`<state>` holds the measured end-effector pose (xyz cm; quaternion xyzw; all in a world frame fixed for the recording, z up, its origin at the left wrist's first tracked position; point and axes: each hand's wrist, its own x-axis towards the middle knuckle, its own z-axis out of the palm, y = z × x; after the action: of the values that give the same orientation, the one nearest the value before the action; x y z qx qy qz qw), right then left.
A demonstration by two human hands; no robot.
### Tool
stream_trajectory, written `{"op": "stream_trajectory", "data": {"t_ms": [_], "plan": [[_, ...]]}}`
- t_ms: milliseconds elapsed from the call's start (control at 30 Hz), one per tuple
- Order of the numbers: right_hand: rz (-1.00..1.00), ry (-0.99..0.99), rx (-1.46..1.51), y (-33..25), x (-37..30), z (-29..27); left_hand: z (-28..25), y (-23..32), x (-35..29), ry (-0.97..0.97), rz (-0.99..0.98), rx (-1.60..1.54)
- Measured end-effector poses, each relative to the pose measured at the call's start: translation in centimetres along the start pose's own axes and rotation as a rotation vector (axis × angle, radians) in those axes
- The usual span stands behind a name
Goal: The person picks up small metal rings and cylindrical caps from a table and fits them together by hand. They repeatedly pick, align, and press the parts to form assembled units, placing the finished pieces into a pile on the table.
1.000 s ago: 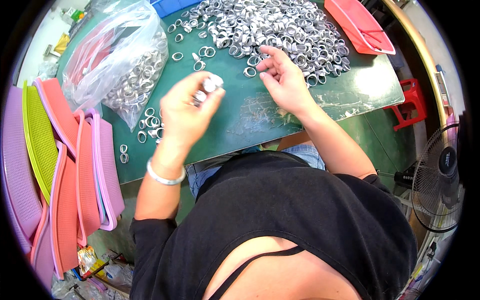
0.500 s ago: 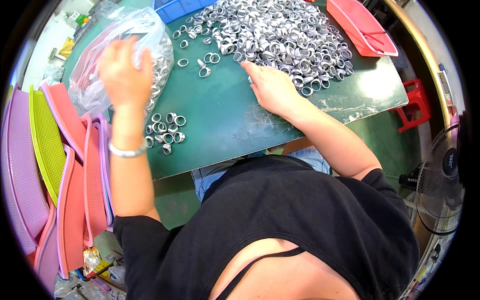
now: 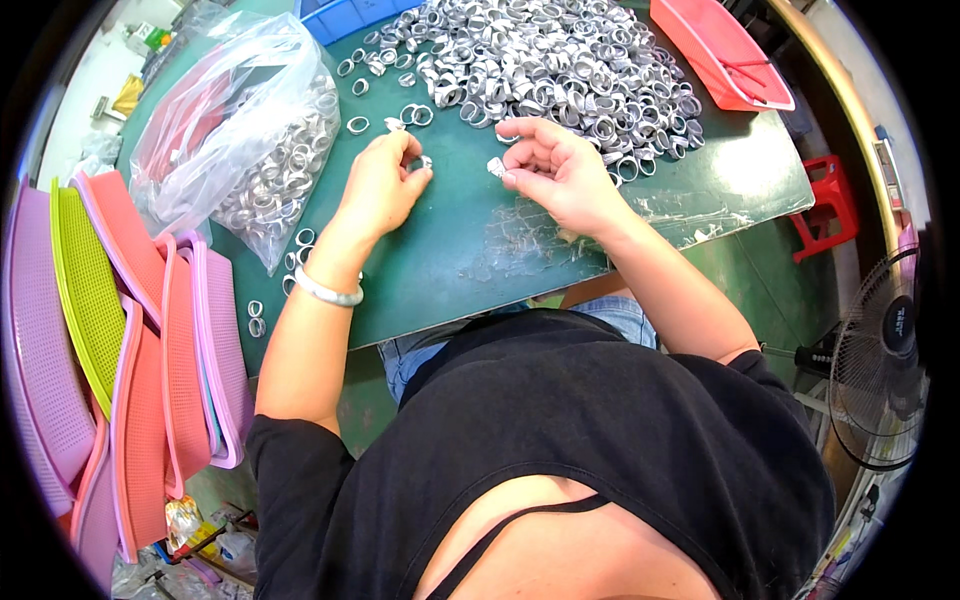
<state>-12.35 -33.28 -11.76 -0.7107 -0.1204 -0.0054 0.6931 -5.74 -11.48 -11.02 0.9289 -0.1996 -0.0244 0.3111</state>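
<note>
My left hand is over the green table with thumb and fingers closed around a silver ring. Facing it, my right hand pinches another ring with a pale patterned top at its thumb tip. Just under the right index finger shows part of one more ring. A large heap of grey metal rings lies beyond my right hand. Several loose rings are scattered beyond my left hand, and a small group is partly hidden by my left wrist.
A clear plastic bag of rings lies at the left. Purple, red and green perforated baskets stand beside the table. A blue bin and a red tray sit at the far side. To the right are a red stool and a fan.
My left hand has moved right, from over the bag to the loose rings, and now holds one. My right hand has drawn back slightly with a ring in its pinch. The bag has slumped.
</note>
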Motion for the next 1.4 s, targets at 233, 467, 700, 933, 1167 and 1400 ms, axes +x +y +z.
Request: {"op": "stream_trajectory", "data": {"t_ms": [233,467,700,933,1167,1400], "plan": [[-0.085,-0.004,0.286,-1.1,-1.8,0.5,1.7,4.7,-5.2,0.135,0.180,-0.834],[-0.141,-0.006,0.277,-1.9,-2.8,0.9,2.3,5.8,-5.8,0.160,0.221,-0.990],[-0.152,0.005,0.229,-2.0,-2.8,1.3,2.6,5.7,-6.0,0.118,0.157,-1.050],[-0.533,-0.087,-0.419,-2.2,-0.1,2.7,2.3,4.6,-5.6,-0.175,-0.466,-1.826],[-0.559,0.061,-0.800,2.3,8.7,2.8,0.2,0.4,0.2,0.253,-0.363,-0.837],[-0.183,-0.088,-1.172,2.4,11.4,5.8,-0.9,-3.0,6.1,0.063,-0.175,0.283]]}}
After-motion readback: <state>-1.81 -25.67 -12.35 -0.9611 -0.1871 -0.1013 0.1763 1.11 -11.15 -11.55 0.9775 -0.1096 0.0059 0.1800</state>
